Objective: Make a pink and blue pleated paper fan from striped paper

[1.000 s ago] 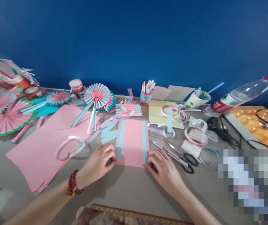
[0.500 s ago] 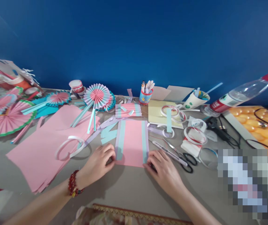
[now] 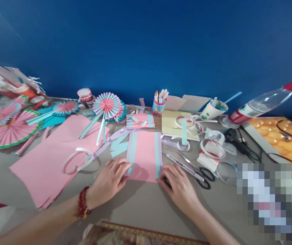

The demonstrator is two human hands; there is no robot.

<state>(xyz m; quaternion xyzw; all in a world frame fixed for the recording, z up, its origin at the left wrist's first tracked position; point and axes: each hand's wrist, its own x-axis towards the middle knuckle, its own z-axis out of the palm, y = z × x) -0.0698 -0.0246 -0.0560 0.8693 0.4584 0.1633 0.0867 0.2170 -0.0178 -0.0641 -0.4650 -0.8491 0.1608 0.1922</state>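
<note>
A pink sheet of paper lies flat in front of me, with light blue and lilac strips along its left and right edges. My left hand is at its lower left corner, fingertips over the edge strip and thumb low at the corner. At the lower right corner, my right hand has its fingers curled onto the edge, the thumb close to the corner. Just beyond the sheet sits a pleated pink paper piece with small light blue scraps on it. Light blue strips lie left of the sheet.
Right of the sheet are a utility knife, scissors and tape rolls. A stack of pink paper and a pleated paper fan lie left. A pen cup and a leaning bottle stand behind.
My left hand has shifted slightly right, its fingertips now farther over the sheet's left edge. My right hand and the sheet stay almost where they were.
</note>
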